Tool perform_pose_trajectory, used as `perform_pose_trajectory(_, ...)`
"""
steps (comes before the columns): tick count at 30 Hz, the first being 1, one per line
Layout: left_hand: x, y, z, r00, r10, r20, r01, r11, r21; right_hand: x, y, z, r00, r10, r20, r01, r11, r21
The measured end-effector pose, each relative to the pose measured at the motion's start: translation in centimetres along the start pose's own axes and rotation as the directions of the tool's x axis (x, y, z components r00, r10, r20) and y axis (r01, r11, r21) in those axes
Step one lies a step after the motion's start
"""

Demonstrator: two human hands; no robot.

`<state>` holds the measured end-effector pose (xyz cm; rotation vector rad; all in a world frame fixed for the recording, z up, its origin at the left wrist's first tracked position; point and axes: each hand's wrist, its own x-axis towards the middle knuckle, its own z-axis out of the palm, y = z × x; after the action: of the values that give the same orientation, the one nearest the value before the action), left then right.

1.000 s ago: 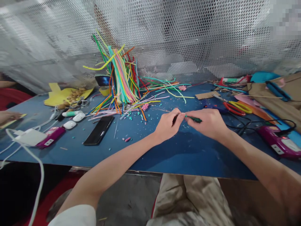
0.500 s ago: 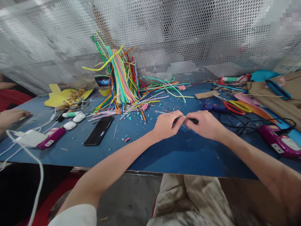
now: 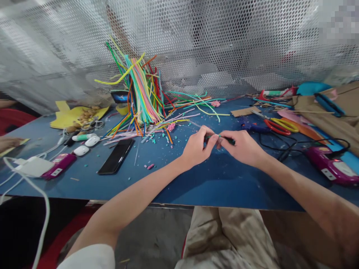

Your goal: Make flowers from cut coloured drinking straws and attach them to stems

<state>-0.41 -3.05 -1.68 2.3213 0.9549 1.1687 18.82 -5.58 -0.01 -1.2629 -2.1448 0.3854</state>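
Observation:
My left hand and my right hand meet over the table, fingertips almost touching. Thin pale strands, like wire or fine sticks, poke out past the left hand, whose thumb and fingers are pinched together. A small dark green piece shows under the curled fingers of the right hand; its kind is mostly hidden. Something tiny and green lies between the fingertips, too small to make out. Beyond the hands, a big bundle of coloured pipe cleaners stands upright, with more lying loose around it.
A black phone lies left of my arm, near colourful clippings. Red and yellow scissors, a blue glue gun and a purple power strip with cables are at right. Another person's hand rests at far left.
The pale strands beyond my left hand now show less and point more upward. My hands stay together with small finger shifts. The other person's hand has moved left, and the view has shifted slightly.

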Motion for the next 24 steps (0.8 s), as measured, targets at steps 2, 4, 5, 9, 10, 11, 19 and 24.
perform_pose_trajectory(2, 0.0, 0.0, 0.1, 0.999, -0.038, -0.01, 0.038, 0.999, 0.005, 0.1, 0.1, 0.2, 0.996, -0.07, -0.055, 0.06, 0.985, -0.16)
perform_pose_trajectory(4, 0.0, 0.0, 0.2, 0.997, -0.073, -0.019, 0.073, 0.997, 0.025, 0.1, 0.3, 0.4, 0.981, -0.149, -0.12, 0.104, 0.942, -0.32)
perform_pose_trajectory(5, 0.0, 0.0, 0.2, 0.996, -0.084, -0.02, 0.085, 0.996, 0.025, 0.1, 0.4, 0.5, 0.973, -0.183, -0.143, 0.118, 0.92, -0.374)
perform_pose_trajectory(9, 0.1, -0.1, 0.2, 0.996, -0.084, 0.031, 0.084, 0.996, 0.001, 0.0, 0.6, 0.5, 0.956, -0.226, -0.189, 0.119, 0.882, -0.456)
perform_pose_trajectory(10, 0.1, -0.1, 0.2, 0.997, -0.069, 0.044, 0.069, 0.998, 0.012, 0.0, 0.5, 0.4, 0.956, -0.216, -0.199, 0.107, 0.887, -0.449)
perform_pose_trajectory(11, 0.1, -0.2, 0.2, 0.998, -0.049, 0.05, 0.048, 0.999, 0.026, 0.0, 0.5, 0.4, 0.96, -0.194, -0.203, 0.091, 0.9, -0.427)
perform_pose_trajectory(19, 0.0, -0.5, -0.2, 0.99, 0.134, 0.049, -0.139, 0.983, 0.12, 0.0, -0.4, -0.7, 0.995, 0.054, 0.084, -0.064, 0.991, 0.118)
perform_pose_trajectory(24, -0.1, -1.2, -0.7, 0.966, 0.252, 0.061, -0.259, 0.94, 0.224, 0.0, -0.3, -1.3, 0.985, 0.047, 0.165, -0.09, 0.96, 0.264)
